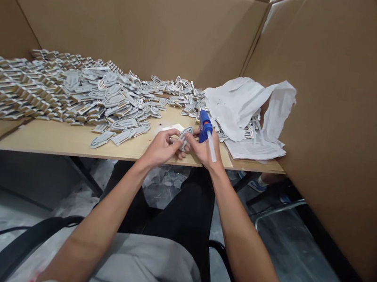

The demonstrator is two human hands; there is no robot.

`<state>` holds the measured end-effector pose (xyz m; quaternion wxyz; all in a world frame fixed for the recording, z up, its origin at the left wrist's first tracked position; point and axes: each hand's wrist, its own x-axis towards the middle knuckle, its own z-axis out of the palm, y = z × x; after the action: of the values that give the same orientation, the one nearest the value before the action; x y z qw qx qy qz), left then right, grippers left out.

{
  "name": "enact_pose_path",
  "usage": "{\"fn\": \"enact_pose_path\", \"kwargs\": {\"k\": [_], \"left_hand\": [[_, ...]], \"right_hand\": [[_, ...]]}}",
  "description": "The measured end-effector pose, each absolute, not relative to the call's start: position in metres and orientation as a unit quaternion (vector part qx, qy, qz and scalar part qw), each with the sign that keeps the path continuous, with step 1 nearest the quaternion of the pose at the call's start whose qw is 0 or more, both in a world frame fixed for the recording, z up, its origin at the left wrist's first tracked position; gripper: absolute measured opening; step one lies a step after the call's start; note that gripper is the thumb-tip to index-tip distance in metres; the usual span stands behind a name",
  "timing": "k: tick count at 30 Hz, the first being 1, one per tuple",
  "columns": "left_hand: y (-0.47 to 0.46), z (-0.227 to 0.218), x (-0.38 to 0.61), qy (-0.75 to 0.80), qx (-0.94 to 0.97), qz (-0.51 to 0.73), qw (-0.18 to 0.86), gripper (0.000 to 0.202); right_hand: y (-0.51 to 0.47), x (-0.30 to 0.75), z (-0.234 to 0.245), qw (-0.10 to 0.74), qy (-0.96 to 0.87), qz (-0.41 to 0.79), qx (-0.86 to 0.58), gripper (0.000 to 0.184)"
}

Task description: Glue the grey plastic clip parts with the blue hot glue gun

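A small grey-white flat piece with an oval end is pinched between the fingers of my left hand, just above the table's front part. My right hand has a blue hot glue gun tucked in it, and its thumb and fingers also touch the same piece. From the back of the glue gun a whitish glue stick sticks out over the wrist. Beyond the hands, a white sheet is partly hidden by the left fingers. The gun's nozzle cannot be made out.
Loose grey pieces form a heap left of centre, beside neatly stacked rows at far left. Crumpled white paper covers more pieces at right, above flat sheets. Cardboard walls enclose the wooden table.
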<state>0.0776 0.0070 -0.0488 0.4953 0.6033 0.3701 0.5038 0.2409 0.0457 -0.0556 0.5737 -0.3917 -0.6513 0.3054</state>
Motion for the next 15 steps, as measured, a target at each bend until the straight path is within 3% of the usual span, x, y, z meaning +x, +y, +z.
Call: {"fn": "enact_pose_path", "kwargs": {"k": [15], "left_hand": [[0.009, -0.0516, 0.0772, 0.37, 0.612, 0.506, 0.482, 0.034]], "right_hand": [[0.0397, 0.2381, -0.0499, 0.576, -0.625, 0.361, -0.384, 0.053]]}}
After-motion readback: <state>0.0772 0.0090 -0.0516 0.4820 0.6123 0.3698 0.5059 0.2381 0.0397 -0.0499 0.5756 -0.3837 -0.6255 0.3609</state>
